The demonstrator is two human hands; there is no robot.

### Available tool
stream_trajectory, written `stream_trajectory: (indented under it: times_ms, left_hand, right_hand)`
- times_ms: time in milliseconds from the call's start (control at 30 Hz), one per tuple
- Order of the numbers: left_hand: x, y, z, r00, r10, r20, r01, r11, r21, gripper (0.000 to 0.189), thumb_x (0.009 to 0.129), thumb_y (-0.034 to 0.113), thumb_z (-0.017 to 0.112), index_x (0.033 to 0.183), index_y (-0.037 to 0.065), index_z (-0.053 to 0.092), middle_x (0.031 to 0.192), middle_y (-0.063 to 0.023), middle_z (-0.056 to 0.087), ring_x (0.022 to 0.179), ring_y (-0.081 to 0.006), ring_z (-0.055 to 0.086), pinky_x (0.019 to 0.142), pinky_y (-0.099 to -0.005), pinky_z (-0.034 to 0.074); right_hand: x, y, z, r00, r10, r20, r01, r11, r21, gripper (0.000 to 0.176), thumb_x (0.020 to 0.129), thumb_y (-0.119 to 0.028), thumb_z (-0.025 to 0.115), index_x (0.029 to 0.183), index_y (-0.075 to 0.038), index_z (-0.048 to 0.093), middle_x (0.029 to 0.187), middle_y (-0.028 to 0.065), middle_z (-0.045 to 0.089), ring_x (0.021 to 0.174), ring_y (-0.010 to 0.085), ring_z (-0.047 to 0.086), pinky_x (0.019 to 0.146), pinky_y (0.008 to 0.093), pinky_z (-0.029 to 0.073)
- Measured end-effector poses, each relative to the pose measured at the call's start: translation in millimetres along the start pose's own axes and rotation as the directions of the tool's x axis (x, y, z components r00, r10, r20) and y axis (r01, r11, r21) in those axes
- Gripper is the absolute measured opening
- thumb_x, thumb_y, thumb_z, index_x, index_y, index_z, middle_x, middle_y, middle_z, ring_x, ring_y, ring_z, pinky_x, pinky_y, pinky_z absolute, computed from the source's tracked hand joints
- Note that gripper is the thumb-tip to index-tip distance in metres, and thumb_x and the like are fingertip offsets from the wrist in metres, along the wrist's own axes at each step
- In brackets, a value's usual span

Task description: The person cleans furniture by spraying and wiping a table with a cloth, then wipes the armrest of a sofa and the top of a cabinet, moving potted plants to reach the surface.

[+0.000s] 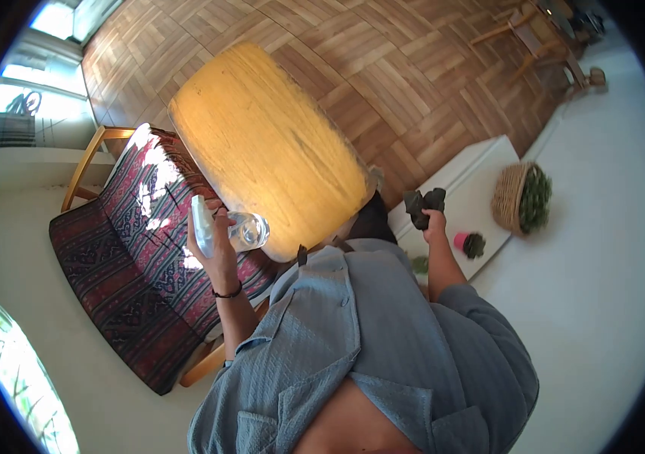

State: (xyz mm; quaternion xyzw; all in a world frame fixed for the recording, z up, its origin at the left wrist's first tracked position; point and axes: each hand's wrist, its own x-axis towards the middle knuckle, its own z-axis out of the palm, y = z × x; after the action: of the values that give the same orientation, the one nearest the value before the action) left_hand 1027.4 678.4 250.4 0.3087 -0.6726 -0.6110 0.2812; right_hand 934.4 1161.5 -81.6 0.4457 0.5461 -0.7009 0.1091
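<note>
My left hand (220, 253) is closed around a clear spray bottle (251, 231) with a pale trigger head, held tilted on its side beside the table's near end. Clear liquid shows inside the bottle. A dark bracelet sits on that wrist. On the other side, my right hand (436, 227) grips a bunched dark cloth (423, 206), which hangs over the edge of a white cabinet. The yellow wooden table (269, 144) lies in front of my body, its edges worn and darkened.
A wooden-framed armchair with patterned cushions (133, 257) stands at the left. On the white cabinet (458, 178) are a plant in a wicker basket (509, 198) and a small pink plant pot (461, 241). A wooden chair (530, 41) stands far right on the parquet floor (406, 83).
</note>
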Motion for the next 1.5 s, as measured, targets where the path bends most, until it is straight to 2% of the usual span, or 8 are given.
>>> stream_trajectory:
  times_ms: [167, 300, 567, 800, 1000, 1167, 1367, 1500]
  left_hand:
    - [18.2, 0.7, 109.2, 0.985, -0.063, -0.16, 0.074, 0.995, 0.063, 0.018, 0.092, 0.008, 0.061, 0.106, -0.003, 0.064, 0.102, -0.0066, 0.064, 0.076, -0.0112, 0.058, 0.073, -0.0284, 0.047]
    - [28.0, 21.2, 183.8, 0.974, -0.12, -0.191, 0.137, 0.987, 0.08, 0.019, 0.092, 0.008, 0.062, 0.108, -0.003, 0.062, 0.095, -0.0065, 0.062, 0.073, -0.0117, 0.059, 0.069, -0.0264, 0.047]
    - [28.8, 18.0, 249.3, 0.958, -0.125, -0.257, 0.145, 0.987, 0.062, 0.017, 0.092, 0.001, 0.061, 0.108, -0.002, 0.061, 0.103, -0.0067, 0.062, 0.074, -0.0106, 0.06, 0.07, -0.0248, 0.048]
    - [36.3, 16.0, 243.6, 0.951, -0.144, -0.275, 0.165, 0.985, 0.057, 0.017, 0.091, -0.002, 0.06, 0.108, -0.002, 0.061, 0.103, -0.0073, 0.061, 0.074, -0.0111, 0.06, 0.069, -0.0244, 0.05]
    - [30.5, -3.8, 217.4, 0.951, -0.191, -0.245, 0.198, 0.98, 0.002, 0.018, 0.091, 0.002, 0.061, 0.108, -0.002, 0.061, 0.101, -0.0057, 0.062, 0.074, -0.0103, 0.06, 0.069, -0.0241, 0.05]
    - [35.9, -28.8, 208.9, 0.944, -0.166, -0.285, 0.192, 0.979, 0.068, 0.013, 0.093, 0.002, 0.061, 0.106, 0.0, 0.059, 0.094, -0.0034, 0.059, 0.079, -0.0085, 0.059, 0.069, -0.0243, 0.051]
    - [57.7, -37.4, 250.2, 0.762, -0.125, -0.636, 0.187, 0.982, 0.031, 0.019, 0.093, 0.002, 0.061, 0.112, -0.002, 0.06, 0.102, -0.006, 0.062, 0.079, -0.0098, 0.06, 0.069, -0.0243, 0.052]
    - [77.7, -48.6, 297.0, 0.523, -0.035, -0.851, 0.228, 0.968, 0.1, 0.018, 0.093, 0.002, 0.059, 0.11, -0.002, 0.061, 0.098, -0.0068, 0.065, 0.078, -0.0106, 0.061, 0.071, -0.0261, 0.05]
  right_hand:
    - [108.6, -118.6, 47.5, 0.985, 0.133, 0.111, -0.135, 0.991, 0.012, 0.045, 0.073, 0.0, 0.061, 0.118, 0.001, 0.059, 0.109, 0.0138, 0.065, 0.1, 0.0307, 0.065, 0.093, 0.0407, 0.053]
    - [170.3, -197.6, 100.2, 0.96, 0.156, 0.233, -0.133, 0.985, -0.112, 0.036, 0.07, 0.0, 0.064, 0.106, 0.0, 0.065, 0.1, 0.0096, 0.067, 0.089, 0.026, 0.066, 0.08, 0.0352, 0.053]
    - [205.4, -212.9, 171.3, 0.933, 0.199, 0.301, -0.091, 0.936, -0.339, 0.035, 0.07, -0.001, 0.065, 0.104, -0.001, 0.062, 0.097, 0.0103, 0.066, 0.086, 0.0271, 0.067, 0.076, 0.0369, 0.056]
    - [173.5, -205.2, 177.2, 0.894, 0.272, 0.356, -0.081, 0.879, -0.469, 0.037, 0.075, -0.006, 0.067, 0.112, -0.003, 0.063, 0.104, 0.0093, 0.068, 0.093, 0.0247, 0.067, 0.082, 0.0369, 0.054]
    - [159.5, -212.5, 205.9, 0.889, 0.253, 0.382, -0.114, 0.929, -0.352, 0.042, 0.086, -0.025, 0.073, 0.124, -0.009, 0.063, 0.118, 0.0077, 0.068, 0.105, 0.0233, 0.066, 0.09, 0.0364, 0.052]
    - [155.5, -230.1, 278.1, 0.837, 0.274, 0.474, -0.049, 0.9, -0.434, 0.04, 0.087, -0.016, 0.072, 0.124, -0.007, 0.062, 0.119, 0.0073, 0.068, 0.106, 0.0237, 0.066, 0.093, 0.0383, 0.051]
    - [217.7, -248.9, 430.6, 0.65, 0.335, 0.682, 0.103, 0.851, -0.515, 0.038, 0.085, -0.001, 0.067, 0.123, -0.001, 0.061, 0.118, 0.0117, 0.067, 0.105, 0.0269, 0.066, 0.094, 0.0404, 0.053]
    - [272.3, -246.6, 546.7, 0.464, 0.446, 0.766, 0.154, 0.81, -0.566, 0.04, 0.08, 0.005, 0.067, 0.12, -0.001, 0.062, 0.113, 0.0112, 0.069, 0.1, 0.0268, 0.068, 0.089, 0.0376, 0.054]
